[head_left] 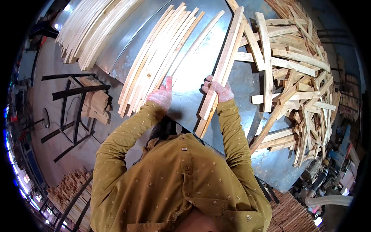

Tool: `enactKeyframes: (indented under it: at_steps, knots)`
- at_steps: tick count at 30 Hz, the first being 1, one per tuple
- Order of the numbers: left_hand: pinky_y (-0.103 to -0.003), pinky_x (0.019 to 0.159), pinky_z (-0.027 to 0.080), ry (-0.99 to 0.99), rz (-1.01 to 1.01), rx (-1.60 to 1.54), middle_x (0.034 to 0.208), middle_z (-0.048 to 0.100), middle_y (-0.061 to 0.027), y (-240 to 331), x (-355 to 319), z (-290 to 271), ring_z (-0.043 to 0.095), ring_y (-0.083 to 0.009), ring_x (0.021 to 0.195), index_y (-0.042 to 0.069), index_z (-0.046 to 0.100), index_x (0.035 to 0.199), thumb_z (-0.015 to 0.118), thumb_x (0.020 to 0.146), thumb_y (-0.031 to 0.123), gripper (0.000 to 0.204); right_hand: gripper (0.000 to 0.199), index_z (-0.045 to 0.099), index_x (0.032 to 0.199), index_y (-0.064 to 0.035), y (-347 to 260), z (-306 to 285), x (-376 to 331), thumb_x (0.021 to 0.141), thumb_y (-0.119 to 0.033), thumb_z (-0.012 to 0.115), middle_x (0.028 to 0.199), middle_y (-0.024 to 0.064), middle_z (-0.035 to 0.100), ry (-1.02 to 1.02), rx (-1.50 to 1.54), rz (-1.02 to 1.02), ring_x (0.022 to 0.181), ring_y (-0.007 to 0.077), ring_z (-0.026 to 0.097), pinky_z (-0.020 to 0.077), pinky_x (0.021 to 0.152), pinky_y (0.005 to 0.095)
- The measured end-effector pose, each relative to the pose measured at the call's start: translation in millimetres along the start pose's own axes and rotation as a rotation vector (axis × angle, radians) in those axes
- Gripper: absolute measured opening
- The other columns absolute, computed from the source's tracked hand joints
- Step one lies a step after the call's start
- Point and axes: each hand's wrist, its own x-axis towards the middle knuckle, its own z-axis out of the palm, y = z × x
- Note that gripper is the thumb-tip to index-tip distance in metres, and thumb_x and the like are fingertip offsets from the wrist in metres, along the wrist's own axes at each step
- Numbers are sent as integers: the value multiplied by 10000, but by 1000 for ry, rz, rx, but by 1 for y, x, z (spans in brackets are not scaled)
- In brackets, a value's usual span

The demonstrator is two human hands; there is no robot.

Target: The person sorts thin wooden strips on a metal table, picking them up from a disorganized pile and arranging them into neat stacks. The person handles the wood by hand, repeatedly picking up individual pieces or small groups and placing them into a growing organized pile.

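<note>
My right hand (pixel 223 91), in a pale pink glove with dark fingertips, is closed around a long wooden strip (pixel 222 65). Another strip (pixel 203 125) lies alongside and partly under it. My left hand (pixel 163 95), in a similar glove, rests at the near right edge of a row of light wooden strips (pixel 148 63); its visible fingers are stretched out, and some are hidden. One strip (pixel 199 38) lies a little apart, to the right of that row. Everything lies on a shiny metal table (pixel 185 104).
A loose, crisscrossed heap of wooden strips (pixel 301 92) covers the table's right side. At the far left, more strips (pixel 96 27) lie in neat rows. A dark metal frame (pixel 79 92) stands on the floor to the left, beside stacked wood (pixel 94 102). More stacked wood (pixel 71 193) is at lower left.
</note>
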Motion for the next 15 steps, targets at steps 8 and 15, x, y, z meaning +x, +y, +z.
enactKeyframes:
  at_steps: [8, 15]
  knots:
    - [-359, 850, 482, 399, 298, -293, 1106, 569, -124, -11, -3, -21, 590, -260, 987, 72, 309, 1501, 633, 911, 335, 722, 320, 555, 1155, -7, 27, 32, 8, 894, -122, 701, 951, 91, 631, 12, -75, 47, 785, 202, 637, 577, 660, 305]
    - [-261, 792, 507, 128, 118, -1207, 1288, 536, -156, 17, 40, 3, 587, -172, 988, -1, 204, 1516, 650, 889, 188, 793, 554, 439, 1391, 1, 64, 51, 22, 965, -307, 611, 1123, 116, 640, 183, -306, -144, 977, 194, 613, 516, 801, 310]
